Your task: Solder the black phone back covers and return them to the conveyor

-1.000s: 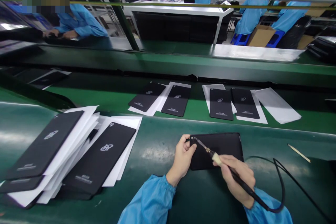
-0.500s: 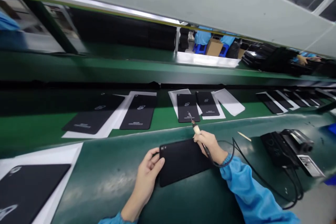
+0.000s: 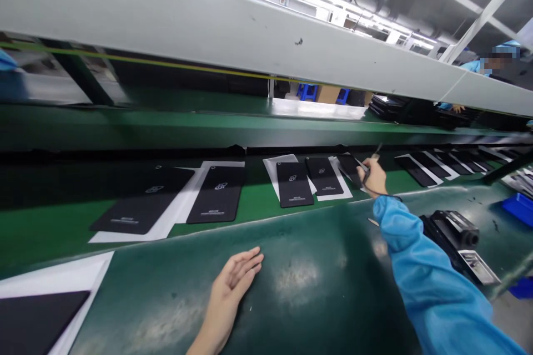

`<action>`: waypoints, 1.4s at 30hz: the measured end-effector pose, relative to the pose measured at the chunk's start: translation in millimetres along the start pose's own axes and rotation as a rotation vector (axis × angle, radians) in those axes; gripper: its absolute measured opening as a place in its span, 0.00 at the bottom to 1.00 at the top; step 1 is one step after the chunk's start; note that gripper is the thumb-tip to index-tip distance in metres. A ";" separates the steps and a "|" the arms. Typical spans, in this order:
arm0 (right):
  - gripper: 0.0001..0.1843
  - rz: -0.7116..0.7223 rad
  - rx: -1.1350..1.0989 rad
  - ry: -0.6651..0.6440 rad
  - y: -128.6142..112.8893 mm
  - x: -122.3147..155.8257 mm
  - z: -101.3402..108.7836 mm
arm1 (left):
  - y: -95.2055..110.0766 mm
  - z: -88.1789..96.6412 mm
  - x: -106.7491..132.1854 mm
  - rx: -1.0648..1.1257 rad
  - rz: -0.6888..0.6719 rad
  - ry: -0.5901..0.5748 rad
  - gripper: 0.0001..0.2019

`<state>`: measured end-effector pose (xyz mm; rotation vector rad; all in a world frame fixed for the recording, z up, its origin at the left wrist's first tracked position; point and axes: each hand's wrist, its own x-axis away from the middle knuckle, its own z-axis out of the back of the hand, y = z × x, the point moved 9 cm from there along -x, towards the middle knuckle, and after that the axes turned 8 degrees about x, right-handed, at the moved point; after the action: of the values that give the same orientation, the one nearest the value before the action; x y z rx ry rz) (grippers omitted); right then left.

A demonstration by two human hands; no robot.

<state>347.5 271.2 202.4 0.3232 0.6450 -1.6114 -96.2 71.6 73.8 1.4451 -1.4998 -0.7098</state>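
Observation:
My right hand (image 3: pixel 375 177) is closed around a soldering iron (image 3: pixel 377 153), its tip pointing up and away, its cord trailing back by the wrist. Beside the fingers of that hand a black tablet-like panel (image 3: pixel 348 168) lies on a white sheet in the green channel; whether the fingers touch it I cannot tell. My left hand (image 3: pixel 235 277) rests over the green bench (image 3: pixel 291 288), palm turned inward, fingers stretched and holding nothing. Left of the right hand, black panels (image 3: pixel 295 184) with a pale logo lie on white sheets.
A dark box-shaped unit (image 3: pixel 456 227) and a small metal tray (image 3: pixel 478 266) stand at the right. A thin pale stick (image 3: pixel 373 222) lies near my right forearm. Further panels (image 3: pixel 416 171) line the channel. A white overhead beam (image 3: pixel 250 39) crosses above. Another person (image 3: pixel 495 61) is at far right.
The black panel has gone from the bench to the white sheet in the channel, as my right hand moved forward and right with the iron. My left hand has let go of it.

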 end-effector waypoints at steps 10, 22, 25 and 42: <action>0.17 0.131 0.092 -0.274 -96.3 70.1 -96.9 | -3.0 2.3 2.6 0.006 0.010 0.020 0.18; 0.20 0.073 -0.058 -0.176 -43.8 46.6 -70.6 | -2.0 6.2 0.7 0.003 0.029 -0.021 0.19; 0.20 0.040 -0.111 -0.066 -28.1 36.3 -51.0 | -4.2 5.7 0.3 -0.016 0.041 -0.041 0.18; 0.13 0.247 -0.547 0.072 -126.9 118.0 56.4 | 4.3 18.4 4.0 0.169 -0.072 0.068 0.18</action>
<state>214.6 146.7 209.5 0.0516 1.0269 -1.1376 -114.1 65.0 70.7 1.6411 -1.4907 -0.5822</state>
